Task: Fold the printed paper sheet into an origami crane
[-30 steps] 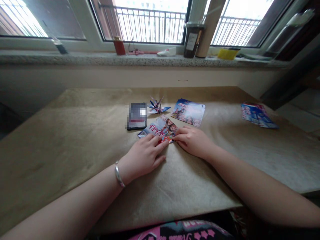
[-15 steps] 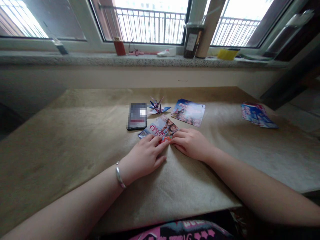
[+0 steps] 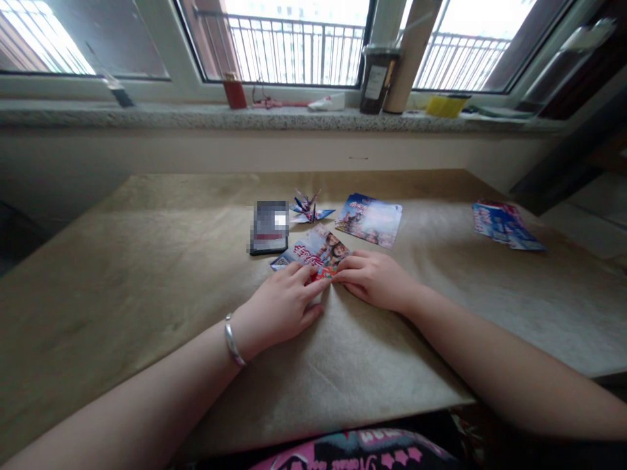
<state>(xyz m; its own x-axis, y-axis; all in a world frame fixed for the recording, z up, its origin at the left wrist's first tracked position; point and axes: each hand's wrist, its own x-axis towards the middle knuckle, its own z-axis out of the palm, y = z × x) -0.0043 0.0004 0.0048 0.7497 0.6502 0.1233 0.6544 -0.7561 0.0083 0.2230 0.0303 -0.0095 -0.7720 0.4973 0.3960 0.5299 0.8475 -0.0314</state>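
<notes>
Paper on table below windows

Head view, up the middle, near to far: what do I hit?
Black-and-pink patterned clothing → multicoloured printed paper sheet → blue-and-white folded paper crane → grey speckled windowsill → metal-barred railing outside. Left hand and right hand omitted: they overlap the sheet.

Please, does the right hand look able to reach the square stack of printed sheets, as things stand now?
Probably yes. The square stack lies just beyond the right hand, and nothing seems to stand between them. Its fingertips, though, are on the printed paper.
</notes>
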